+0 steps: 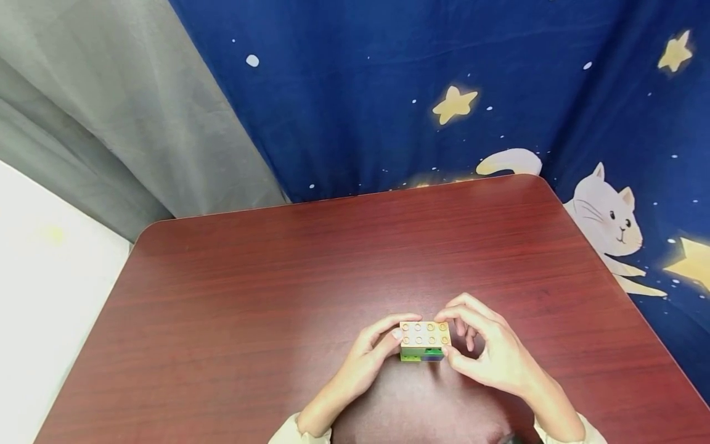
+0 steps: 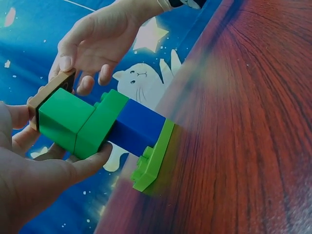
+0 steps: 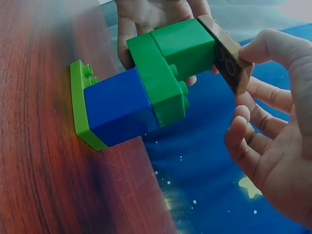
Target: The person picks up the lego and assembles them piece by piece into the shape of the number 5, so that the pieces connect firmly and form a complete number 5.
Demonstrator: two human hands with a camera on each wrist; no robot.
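Observation:
A stack of toy building bricks stands upright on the table. At its bottom is a lime green plate [image 2: 158, 161], then a blue brick [image 3: 122, 108], a flat green brick [image 3: 157, 78] and a square green brick [image 2: 64, 113]. On top lies a light brown studded plate [image 1: 424, 333], overhanging the square brick on the right. My left hand [image 1: 366, 357] grips the upper stack from the left, its fingers about the green bricks and the brown plate's end. Between thumb and forefinger, my right hand [image 1: 496, 353] pinches the plate's overhanging right end; the other fingers hang loosely curled below.
The reddish-brown wooden table [image 1: 249, 308] extends far to the left and behind the stack. Beyond its back edge hang a blue curtain [image 1: 360, 92] with stars and a white cat, and a grey curtain [image 1: 138, 111]. A small dark object [image 1: 510, 438] shows at the bottom edge.

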